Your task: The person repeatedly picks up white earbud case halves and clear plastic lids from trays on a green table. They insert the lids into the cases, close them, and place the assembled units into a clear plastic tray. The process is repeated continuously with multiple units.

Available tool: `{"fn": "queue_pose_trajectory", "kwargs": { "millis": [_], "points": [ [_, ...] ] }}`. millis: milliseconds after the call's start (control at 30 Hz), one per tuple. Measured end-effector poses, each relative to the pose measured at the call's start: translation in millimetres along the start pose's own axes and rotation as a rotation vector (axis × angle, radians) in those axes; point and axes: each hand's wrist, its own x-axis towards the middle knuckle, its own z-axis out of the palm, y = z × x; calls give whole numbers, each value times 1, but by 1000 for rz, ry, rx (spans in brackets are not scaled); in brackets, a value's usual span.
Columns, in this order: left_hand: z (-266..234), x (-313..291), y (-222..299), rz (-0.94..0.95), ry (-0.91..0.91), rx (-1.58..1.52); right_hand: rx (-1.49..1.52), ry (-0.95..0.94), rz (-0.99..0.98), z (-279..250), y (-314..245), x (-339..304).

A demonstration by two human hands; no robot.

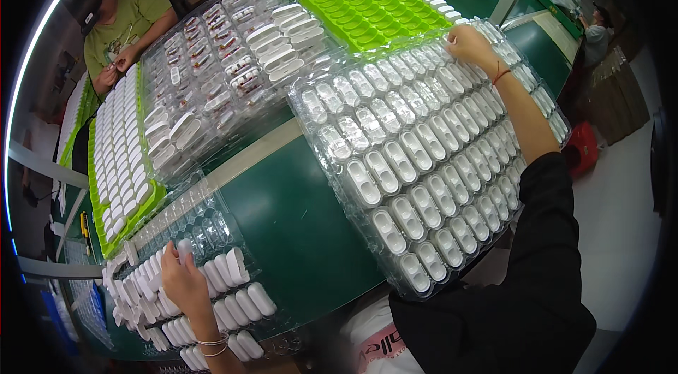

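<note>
My left hand (185, 282) is at the lower left, its fingers closed round a small white rounded plastic piece (186, 250). Beneath and around it lie rows of white oblong plastic shells (233, 309) on clear trays, some heaped loosely at the left. With fingers bent together, my right hand (472, 45) reaches to the far side of a large clear blister tray (328, 169). Whatever is between those fingertips is hidden. White oblong shells with hollow insides (418, 149) fill the tray's pockets in rows; several in the upper rows look covered by clear plastic.
Beyond the tray stands a bright green pocketed tray (353, 0), white pieces along its right edge. Another green tray (157, 194) holds white shells at left. A clear tray (212, 49) carries small parts. Co-workers' hands (116, 67) work across the green table (296, 233).
</note>
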Motion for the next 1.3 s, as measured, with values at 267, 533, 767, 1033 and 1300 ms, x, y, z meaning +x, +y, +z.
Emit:
{"fn": "queue_pose_trajectory", "kwargs": {
  "millis": [267, 533, 767, 1033, 1300],
  "points": [
    [-11, -8, 3, -204, -95, -878, 408, 149, -161, 11, -24, 16],
    [-40, -26, 48, -305, -368, -1486, 1306, -623, -489, -59, -265, -115],
    [-47, -55, 73, -427, -479, -1668, 1437, -902, -572, -51, -338, -171],
    [-42, -57, 82, -397, -489, -1692, 1406, -798, -685, -38, -346, -186],
    [-37, -58, 88, -368, -510, -1690, 1308, -565, -874, -35, -344, -188]
  ]
}}
